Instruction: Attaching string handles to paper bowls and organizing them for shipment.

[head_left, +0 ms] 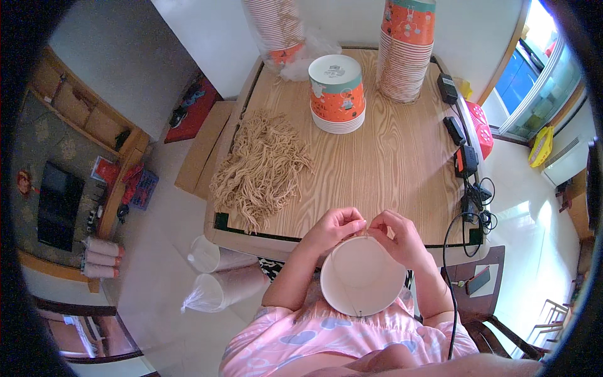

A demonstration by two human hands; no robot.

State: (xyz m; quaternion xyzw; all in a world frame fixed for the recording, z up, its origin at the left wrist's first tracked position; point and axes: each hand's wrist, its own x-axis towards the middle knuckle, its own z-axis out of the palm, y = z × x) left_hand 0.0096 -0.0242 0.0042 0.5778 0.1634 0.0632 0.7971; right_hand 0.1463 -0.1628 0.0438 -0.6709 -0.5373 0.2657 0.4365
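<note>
A white-lined paper bucket (363, 279) rests in my lap, its open mouth facing up and its far rim at the table's front edge. At that far rim, my left hand (339, 227) is closed in a pinch. Close beside it, my right hand (399, 237) pinches too. A short bit of tan cord seems to show between the fingertips; most of it is hidden. A small dark knot or hole marks the bucket's near rim, and a faint line crosses its inside. A loose heap of tan cords (260, 166) lies on the table's left side.
Upside-down orange and green paper buckets (339, 103) stand nested on the wooden table (352, 182). Taller bucket stacks (405, 63) rise behind. Power adapters (465, 160) and black cables line the right edge. Bagged white buckets (229, 289) lie on the floor at left.
</note>
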